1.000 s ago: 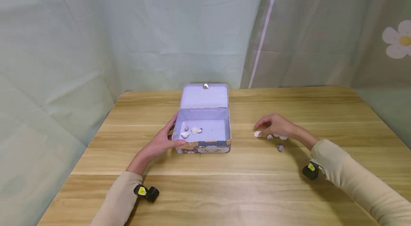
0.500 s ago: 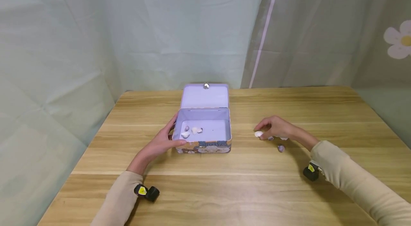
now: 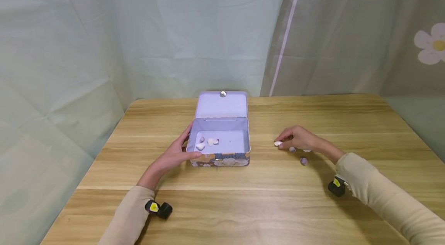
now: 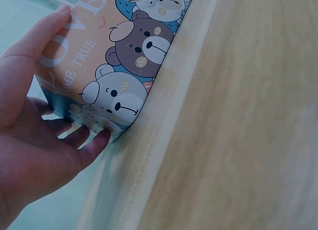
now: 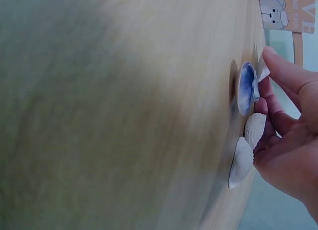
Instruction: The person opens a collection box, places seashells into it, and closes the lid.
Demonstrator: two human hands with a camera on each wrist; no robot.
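A light wooden desk (image 3: 243,206) with visible grain fills the lower half of the head view. Behind its far edge hangs a pale green curtain (image 3: 139,36), creased and softly lit. At the right, a greyer curtain panel (image 3: 347,36) carries a white flower print (image 3: 431,47).

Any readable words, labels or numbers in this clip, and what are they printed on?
"LOVE": side of the tin box, only partly in frame.
"COME TRUE": same side, first letters partly cut off, so uncertain.
Print on the box in the right wrist view: too cropped to read.
Nothing else carries text.
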